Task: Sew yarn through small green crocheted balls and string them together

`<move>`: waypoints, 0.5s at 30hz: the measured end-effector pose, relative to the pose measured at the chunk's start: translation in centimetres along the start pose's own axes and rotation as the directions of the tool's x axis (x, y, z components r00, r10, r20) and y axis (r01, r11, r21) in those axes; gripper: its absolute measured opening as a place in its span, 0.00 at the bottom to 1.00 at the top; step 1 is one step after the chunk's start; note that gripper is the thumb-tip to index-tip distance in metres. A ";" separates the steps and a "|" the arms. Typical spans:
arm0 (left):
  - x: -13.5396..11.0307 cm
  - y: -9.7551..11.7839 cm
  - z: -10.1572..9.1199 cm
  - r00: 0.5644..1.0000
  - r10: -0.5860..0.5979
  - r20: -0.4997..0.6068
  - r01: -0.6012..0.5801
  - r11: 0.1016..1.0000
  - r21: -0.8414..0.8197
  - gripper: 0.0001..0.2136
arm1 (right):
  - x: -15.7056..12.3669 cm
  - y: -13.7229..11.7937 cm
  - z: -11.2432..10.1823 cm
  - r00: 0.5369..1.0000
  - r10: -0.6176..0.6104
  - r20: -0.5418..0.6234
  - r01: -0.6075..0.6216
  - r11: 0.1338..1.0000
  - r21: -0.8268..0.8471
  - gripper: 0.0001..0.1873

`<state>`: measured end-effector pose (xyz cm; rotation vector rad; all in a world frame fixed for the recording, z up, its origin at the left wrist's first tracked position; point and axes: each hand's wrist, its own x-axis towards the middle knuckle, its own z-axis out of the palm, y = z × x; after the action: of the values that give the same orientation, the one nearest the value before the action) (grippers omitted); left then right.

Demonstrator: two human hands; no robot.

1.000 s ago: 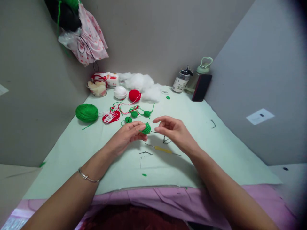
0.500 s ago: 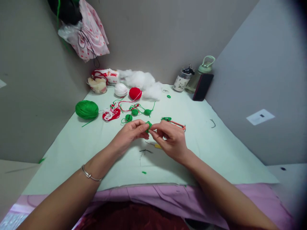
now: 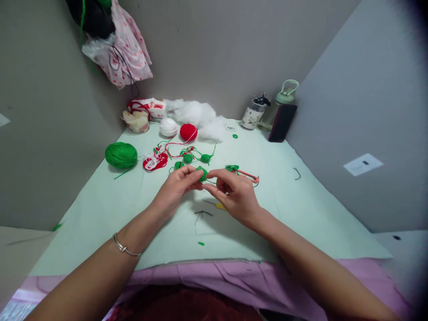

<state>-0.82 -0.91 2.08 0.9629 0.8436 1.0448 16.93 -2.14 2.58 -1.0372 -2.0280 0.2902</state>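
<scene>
Between the thumb and fingers of my left hand [image 3: 179,185] is a small green crocheted piece [image 3: 202,174], its lower part hidden by the fingers. My right hand [image 3: 236,191] is close on its right side, thumb and index fingertips apart with a gap between them and the other fingers curled. A thin dark thread [image 3: 211,181] shows in that gap. Below the hands, a yellow-handled crochet hook [image 3: 220,206] lies partly under my right hand. Orange-handled scissors [image 3: 247,174] with green yarn about them lie beyond it.
A green yarn ball [image 3: 121,155], white ball [image 3: 168,127] and red ball [image 3: 189,132] sit at the back left, near tangled red-white yarn [image 3: 155,160] and small green balls [image 3: 205,158]. White stuffing [image 3: 197,113], a bottle [image 3: 286,96] and a phone [image 3: 282,123] stand behind.
The green piece has shifted slightly left and turned, showing more of itself. My right thumb and index finger have spread apart, and the dark thread now shows between them.
</scene>
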 end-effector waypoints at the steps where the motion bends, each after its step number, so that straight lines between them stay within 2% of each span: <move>1: 0.0 0.0 0.0 1.000 0.000 0.008 0.000 1.000 0.005 0.18 | 0.1 0.0 -0.1 1.000 -0.014 0.002 0.014 1.000 -0.011 0.09; 4: 0.1 -0.2 -0.1 1.000 0.004 0.026 -0.004 1.000 0.010 0.18 | 0.2 -0.2 -0.5 0.997 -0.049 0.054 0.050 0.999 -0.019 0.09; 7: 0.3 -0.2 -0.4 0.999 0.023 -0.042 -0.023 1.000 -0.014 0.18 | 0.0 -0.4 -1.0 0.974 -0.073 0.214 0.056 0.995 0.085 0.09; 11: 0.5 -0.2 -0.8 0.994 0.051 -0.098 -0.054 0.998 -0.030 0.18 | -0.9 0.0 -1.1 0.884 -0.087 0.459 0.004 0.984 0.177 0.08; 15: 0.4 -0.2 -0.7 0.997 0.028 -0.074 -0.029 1.000 -0.004 0.18 | -2.3 0.7 0.0 0.821 -0.029 0.570 0.010 0.999 0.037 0.11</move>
<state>-1.32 -0.40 1.60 0.9387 0.8898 1.1125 18.07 -3.42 0.87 -0.9828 -2.5542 0.6914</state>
